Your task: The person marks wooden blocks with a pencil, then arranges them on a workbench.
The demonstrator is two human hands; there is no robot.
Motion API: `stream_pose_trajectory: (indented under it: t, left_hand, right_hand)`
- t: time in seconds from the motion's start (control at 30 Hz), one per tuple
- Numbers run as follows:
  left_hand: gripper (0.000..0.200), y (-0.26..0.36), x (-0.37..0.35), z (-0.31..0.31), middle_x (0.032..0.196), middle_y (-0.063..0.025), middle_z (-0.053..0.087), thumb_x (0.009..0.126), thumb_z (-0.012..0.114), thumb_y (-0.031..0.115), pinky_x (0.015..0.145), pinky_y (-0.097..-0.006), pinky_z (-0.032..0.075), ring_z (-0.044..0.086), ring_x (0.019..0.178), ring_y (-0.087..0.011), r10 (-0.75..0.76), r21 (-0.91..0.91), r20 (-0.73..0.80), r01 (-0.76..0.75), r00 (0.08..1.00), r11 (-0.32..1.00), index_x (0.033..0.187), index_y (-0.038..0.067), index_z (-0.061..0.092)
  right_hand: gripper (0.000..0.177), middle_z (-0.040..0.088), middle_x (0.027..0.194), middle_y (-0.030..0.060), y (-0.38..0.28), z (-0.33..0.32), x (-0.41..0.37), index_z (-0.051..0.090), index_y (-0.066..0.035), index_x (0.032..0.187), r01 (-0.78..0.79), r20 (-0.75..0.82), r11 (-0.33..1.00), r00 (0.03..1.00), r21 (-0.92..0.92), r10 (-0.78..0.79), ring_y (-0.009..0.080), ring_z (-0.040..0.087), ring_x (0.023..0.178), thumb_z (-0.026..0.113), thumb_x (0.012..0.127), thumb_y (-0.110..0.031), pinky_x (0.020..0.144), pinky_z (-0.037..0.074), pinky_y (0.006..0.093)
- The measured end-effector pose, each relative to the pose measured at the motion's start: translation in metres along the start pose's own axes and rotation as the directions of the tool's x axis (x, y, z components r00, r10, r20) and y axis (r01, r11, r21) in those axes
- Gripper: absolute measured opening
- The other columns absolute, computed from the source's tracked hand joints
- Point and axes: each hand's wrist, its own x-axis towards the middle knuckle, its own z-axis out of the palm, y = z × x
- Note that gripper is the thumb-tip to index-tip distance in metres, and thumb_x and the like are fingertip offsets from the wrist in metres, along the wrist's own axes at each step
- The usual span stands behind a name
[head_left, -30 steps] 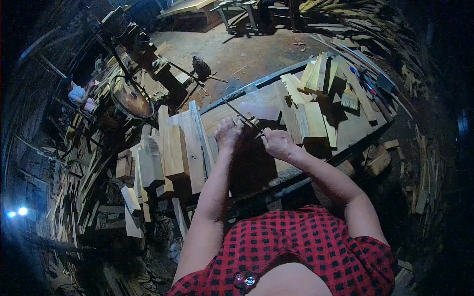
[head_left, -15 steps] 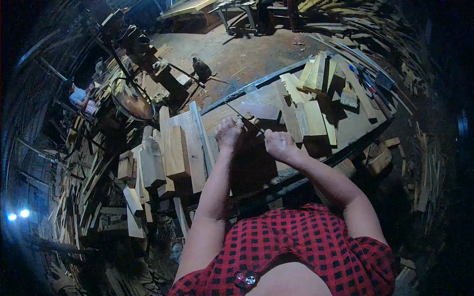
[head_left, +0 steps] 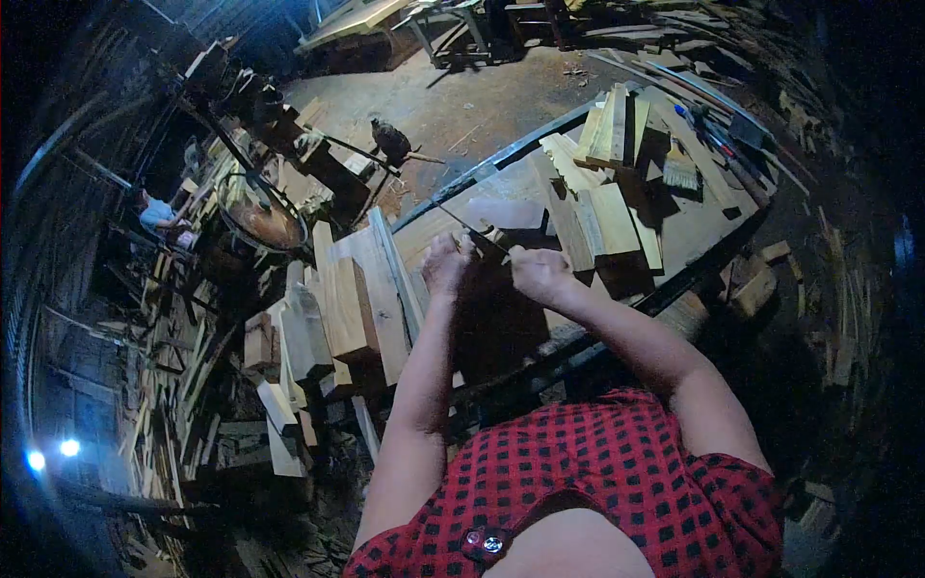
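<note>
My right hand [head_left: 541, 275] is closed around the near end of a thin, dark rod-like tool [head_left: 469, 225], perhaps a file. The tool slants up and left across the bench, passing by the fingers of my left hand [head_left: 447, 264]. That hand is closed too, and a small pale piece of wood [head_left: 492, 234] shows beside its fingertips. How firmly it is gripped is hidden. Both hands are over the workbench [head_left: 424, 229], with a dark shadow below them. Cut wooden blocks [head_left: 615, 220] lie to the right of my right hand.
Boards and thick blocks [head_left: 353, 303] are stacked left of my arm. A brush [head_left: 680, 171] and blue-and-red-handled tools [head_left: 708, 133] lie at the bench's far right. Wood scraps [head_left: 183, 385] cover the floor at left. Another person [head_left: 157, 214] sits at far left, beyond a round basin [head_left: 265, 217].
My right hand has moved slightly up and left, closer to my left hand, with the rod-like tool in it. The whole view has also tilted a little.
</note>
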Motion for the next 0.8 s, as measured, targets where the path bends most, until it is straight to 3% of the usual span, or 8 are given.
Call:
stream_pose_trajectory:
  t: [0.07, 0.2, 0.27, 0.43, 0.67, 0.73, 0.77, 0.8]
  left_hand:
    - [0.035, 0.003, -0.001, -0.004, 0.087, -0.0137, 0.055, 0.081, 0.044, 0.04, 0.072, -0.0452, 0.042, 0.054, 0.084, -0.0325, -0.019, -0.034, 0.024, 0.02, 1.0, 0.999, 0.084, 0.006, 0.052]
    - [0.035, -0.001, 0.001, 0.003, 0.086, -0.0138, 0.055, 0.081, 0.044, 0.04, 0.072, -0.0456, 0.042, 0.054, 0.082, -0.0331, -0.025, -0.014, 0.015, 0.025, 1.0, 1.0, 0.084, 0.006, 0.052]
    - [0.036, -0.004, 0.001, 0.007, 0.086, -0.0139, 0.055, 0.081, 0.045, 0.041, 0.071, -0.0454, 0.043, 0.055, 0.081, -0.0328, 0.009, 0.008, -0.028, -0.009, 1.0, 1.0, 0.084, 0.006, 0.052]
    - [0.035, -0.006, 0.002, 0.01, 0.086, -0.014, 0.055, 0.081, 0.045, 0.04, 0.068, -0.0455, 0.043, 0.055, 0.08, -0.0323, 0.0, -0.01, -0.011, 0.0, 1.0, 1.0, 0.083, 0.006, 0.052]
    - [0.034, -0.005, 0.004, 0.009, 0.086, -0.014, 0.054, 0.081, 0.044, 0.038, 0.068, -0.0456, 0.043, 0.055, 0.081, -0.0318, 0.06, 0.003, -0.058, -0.06, 0.997, 0.998, 0.084, 0.005, 0.052]
    - [0.034, -0.004, 0.003, 0.007, 0.087, -0.0142, 0.054, 0.081, 0.044, 0.038, 0.069, -0.0455, 0.043, 0.055, 0.082, -0.0319, 0.045, 0.014, -0.052, -0.044, 0.998, 0.999, 0.085, 0.005, 0.052]
    - [0.034, -0.004, 0.002, 0.007, 0.087, -0.0145, 0.054, 0.081, 0.044, 0.038, 0.07, -0.0454, 0.043, 0.054, 0.083, -0.032, 0.027, 0.014, -0.033, -0.027, 0.999, 1.0, 0.086, 0.005, 0.052]
    - [0.034, -0.004, 0.003, 0.006, 0.087, -0.0145, 0.054, 0.081, 0.044, 0.038, 0.07, -0.0454, 0.043, 0.054, 0.083, -0.032, 0.028, 0.014, -0.036, -0.027, 0.999, 1.0, 0.086, 0.005, 0.052]
  right_hand:
    - [0.01, 0.059, 0.06, 0.0124, -0.007, 0.013, 0.023, 0.049, -0.007, 0.066, -0.298, 0.012, 0.942, 0.954, 0.154, 0.3, 0.0256, 0.063, 0.059, 0.051, 0.074, -0.013, 0.046, 0.049, 0.0346]
    - [0.009, 0.06, 0.063, 0.0138, -0.001, 0.014, -0.001, 0.049, -0.005, 0.072, -0.342, 0.106, 0.915, 0.939, 0.213, 0.326, 0.0262, 0.063, 0.059, 0.05, 0.075, -0.014, 0.047, 0.049, 0.0378]
    - [0.012, 0.06, 0.064, 0.0174, 0.002, 0.028, -0.048, 0.048, -0.002, 0.078, -0.197, -0.042, 0.952, 0.976, 0.234, 0.213, 0.03, 0.063, 0.061, 0.048, 0.075, -0.013, 0.05, 0.049, 0.0411]
    - [0.016, 0.059, 0.068, 0.0212, -0.006, -0.024, -0.087, 0.049, -0.001, 0.084, -0.457, 0.325, 0.83, 0.876, 0.321, 0.357, 0.0372, 0.06, 0.068, 0.047, 0.076, -0.014, 0.057, 0.049, 0.0453]
    - [0.017, 0.06, 0.069, 0.0194, 0.017, -0.013, -0.05, 0.054, -0.001, 0.082, -0.345, 0.274, 0.881, 0.925, 0.324, 0.261, 0.0369, 0.06, 0.066, 0.05, 0.073, -0.014, 0.057, 0.049, 0.0445]
    - [0.016, 0.06, 0.068, 0.0174, 0.014, -0.02, -0.034, 0.057, -0.003, 0.079, -0.155, 0.327, 0.978, 0.939, 0.138, 0.103, 0.0362, 0.061, 0.064, 0.05, 0.072, -0.014, 0.055, 0.049, 0.0432]
    - [0.008, 0.052, 0.055, 0.01, 0.003, -0.024, -0.042, 0.052, -0.01, 0.061, -0.318, 0.117, 0.89, 0.948, 0.327, 0.296, 0.0254, 0.058, 0.054, 0.05, 0.068, -0.015, 0.044, 0.045, 0.0402]
    - [0.008, 0.052, 0.055, 0.01, 0.002, -0.023, -0.044, 0.052, -0.01, 0.061, -0.316, 0.113, 0.891, 0.949, 0.327, 0.295, 0.0254, 0.058, 0.054, 0.05, 0.068, -0.015, 0.044, 0.045, 0.0402]
